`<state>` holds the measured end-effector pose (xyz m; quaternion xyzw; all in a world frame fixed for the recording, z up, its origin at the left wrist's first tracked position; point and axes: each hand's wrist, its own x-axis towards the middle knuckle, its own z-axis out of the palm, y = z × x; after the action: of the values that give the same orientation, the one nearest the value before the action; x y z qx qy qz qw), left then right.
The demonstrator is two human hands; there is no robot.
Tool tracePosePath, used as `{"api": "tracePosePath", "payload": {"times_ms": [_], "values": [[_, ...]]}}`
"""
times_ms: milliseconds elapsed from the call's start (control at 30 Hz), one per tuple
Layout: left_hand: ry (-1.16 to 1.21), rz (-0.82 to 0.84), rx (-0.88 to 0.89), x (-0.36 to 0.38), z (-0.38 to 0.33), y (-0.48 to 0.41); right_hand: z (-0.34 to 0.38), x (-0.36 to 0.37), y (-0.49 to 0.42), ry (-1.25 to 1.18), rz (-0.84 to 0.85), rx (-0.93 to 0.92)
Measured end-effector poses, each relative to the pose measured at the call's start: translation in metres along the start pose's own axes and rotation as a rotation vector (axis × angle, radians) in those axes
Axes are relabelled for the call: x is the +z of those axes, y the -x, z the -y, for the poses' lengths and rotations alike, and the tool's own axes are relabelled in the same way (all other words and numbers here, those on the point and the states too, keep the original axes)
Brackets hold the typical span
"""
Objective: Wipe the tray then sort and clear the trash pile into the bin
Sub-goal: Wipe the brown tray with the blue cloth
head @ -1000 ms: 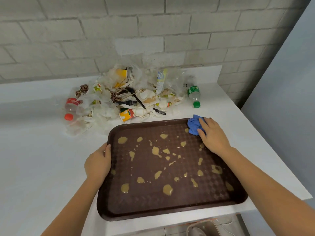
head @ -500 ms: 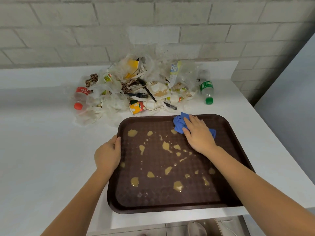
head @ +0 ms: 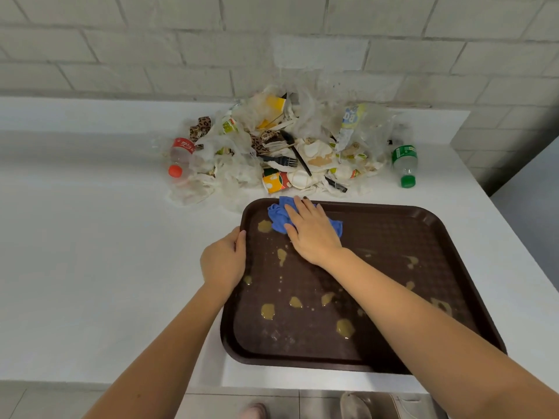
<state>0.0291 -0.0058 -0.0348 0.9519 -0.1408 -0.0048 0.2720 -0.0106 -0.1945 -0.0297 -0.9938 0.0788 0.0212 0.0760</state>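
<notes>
White surface (head: pixel 90 267), brick wall (head: pixel 151 40): our left hand (head: pixel 223 261) gripped the tray (head: pixel 393 237) by its left rim while our right hand (head: pixel 313 234), fingers flat, pressed a blue cloth (head: pixel 277 218) at its far-left corner; firm overlapping strokes, we judged, would lift the spills (head: pixel 268 311).

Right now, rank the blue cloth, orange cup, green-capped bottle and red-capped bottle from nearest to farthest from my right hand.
1. blue cloth, under the right hand
2. orange cup, front of trash pile
3. green-capped bottle, right of it
4. red-capped bottle, left of it
</notes>
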Motion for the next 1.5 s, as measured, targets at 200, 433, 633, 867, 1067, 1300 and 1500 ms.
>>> {"api": "tracePosePath", "payload": {"times_ms": [200,433,633,867,1067,1300,1500], "values": [[-0.002,-0.021,0.014,0.001,0.001,-0.001,0.028,0.002,-0.019,-0.019,0.008,-0.049],[0.065,-0.029,-0.042,0.000,-0.001,0.000,0.042,0.001,-0.027,-0.070,0.026,-0.077],[0.123,-0.054,-0.085,0.002,0.000,-0.001,0.046,0.000,-0.018,-0.141,0.050,-0.137],[0.188,-0.059,-0.131,0.001,0.000,-0.001,0.044,0.001,-0.002,-0.223,0.043,-0.214],[0.238,-0.075,-0.149,0.000,-0.002,0.002,0.036,-0.009,0.017,-0.297,0.028,-0.273],[0.221,-0.089,-0.135,-0.002,-0.003,0.004,0.000,-0.010,0.037,-0.286,0.061,-0.239],[0.210,-0.077,-0.133,-0.003,-0.005,0.005,-0.048,-0.017,0.068,-0.298,0.056,-0.138]]}}
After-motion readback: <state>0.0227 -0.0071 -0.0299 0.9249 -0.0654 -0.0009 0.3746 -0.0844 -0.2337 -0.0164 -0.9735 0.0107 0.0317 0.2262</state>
